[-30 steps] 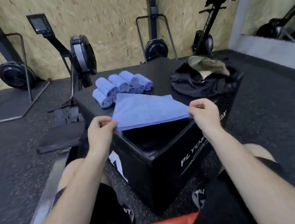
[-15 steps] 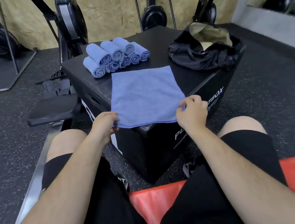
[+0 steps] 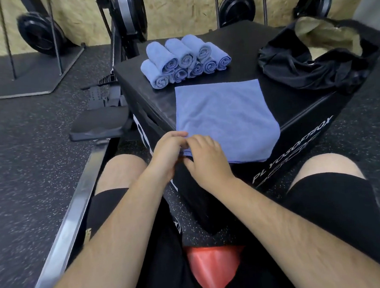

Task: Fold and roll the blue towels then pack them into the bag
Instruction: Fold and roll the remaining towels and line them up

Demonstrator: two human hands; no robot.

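A folded blue towel (image 3: 226,120) lies flat on the black plyo box (image 3: 295,103), its near edge hanging slightly over the box's front corner. My left hand (image 3: 167,152) and my right hand (image 3: 206,158) meet at the towel's near left corner, and both pinch the cloth there. Several rolled blue towels (image 3: 184,60) are stacked in a pile at the back of the box. The black bag (image 3: 314,65) sits open at the box's right side, showing a tan lining.
A rowing machine's rail (image 3: 79,198) and seat (image 3: 99,126) run along my left. More gym machines (image 3: 129,14) stand against the wooden wall. A red pad (image 3: 212,267) lies under me. Rubber floor (image 3: 26,156) surrounds the box.
The towel went from held up in the air to lying flat on the box. My right hand slid left from the near right corner to join my left hand.
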